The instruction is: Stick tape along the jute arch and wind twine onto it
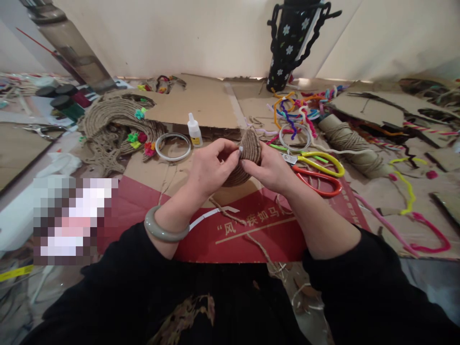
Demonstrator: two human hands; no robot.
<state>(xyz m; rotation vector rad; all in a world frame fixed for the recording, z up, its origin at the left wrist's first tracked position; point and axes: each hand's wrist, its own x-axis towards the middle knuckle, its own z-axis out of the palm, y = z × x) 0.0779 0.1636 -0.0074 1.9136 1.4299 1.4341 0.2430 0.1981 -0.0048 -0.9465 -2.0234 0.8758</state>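
Observation:
A brown piece made of coiled twine (250,147) is held between my two hands above the red and brown cardboard (266,215). My left hand (215,165) pinches its left side, thumb and fingers pressed together. On its right side, my right hand (269,165) grips it with the thumb in front; its other fingers are mostly hidden behind. Part of the coiled twine shows below, between the palms. Just right of my right hand lie scissors with a yellow and a red handle (319,187). A small white glue bottle (194,132) stands behind my left hand.
Twine coils with colourful bits (115,112) lie at the left, near a grey ring (173,147). A twine roll (350,146) and pipe cleaners (406,187) are at the right. A black flowered tumbler (289,45) stands at the back; paint jars (66,109) sit back left.

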